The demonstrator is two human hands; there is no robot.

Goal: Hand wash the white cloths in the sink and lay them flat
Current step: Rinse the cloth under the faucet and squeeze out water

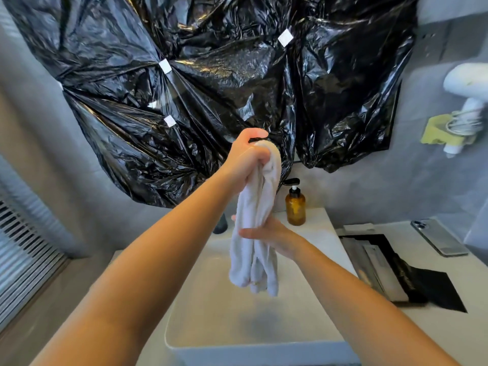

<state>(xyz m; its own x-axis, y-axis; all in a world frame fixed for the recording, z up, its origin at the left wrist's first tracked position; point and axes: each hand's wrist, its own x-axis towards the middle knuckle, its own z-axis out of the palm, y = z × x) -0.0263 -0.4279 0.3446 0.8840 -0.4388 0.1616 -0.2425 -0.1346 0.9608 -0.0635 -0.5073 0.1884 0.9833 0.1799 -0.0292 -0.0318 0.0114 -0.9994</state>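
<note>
I'm holding the cloth point(253, 265) up over the sink point(237, 350), well above the basin. My left hand point(248, 154) is gripping its top end in a tight fist, fingers curling round the bunched fabric. My right hand point(269, 233) is wrapping round its middle, thumb lying across the front and a fingertip showing past the far side. The cloth is hanging in twisted folds, its lower ends dangling free below my right hand. An amber bottle point(295, 207) is standing at the sink's back corner, just beside the cloth. A phone point(438, 237) is lying on the desk point(449, 326) to the right. Black plastic point(211, 88) is covering the wall behind.
</note>
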